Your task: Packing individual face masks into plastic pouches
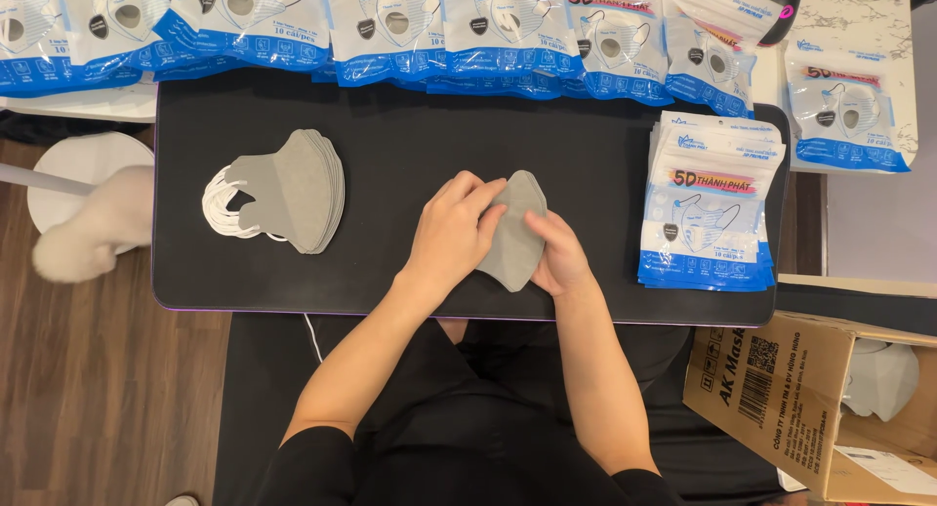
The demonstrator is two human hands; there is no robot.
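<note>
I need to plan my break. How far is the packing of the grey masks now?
Done: a row of filled packets lies along the far edge of the black mat. In hand: left hand and right hand hold grey masks. Left: loose mask pile and flat pouches.

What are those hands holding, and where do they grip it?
A grey face mask: the left hand grips its left edge, the right hand its lower right edge.

Workroom seen from above

A black desk mat (pixel 410 125) covers the table; dark wooden floor (pixel 98 389) lies to the left; a white marbled surface (pixel 859 18) sits at the upper right; light is even.
</note>
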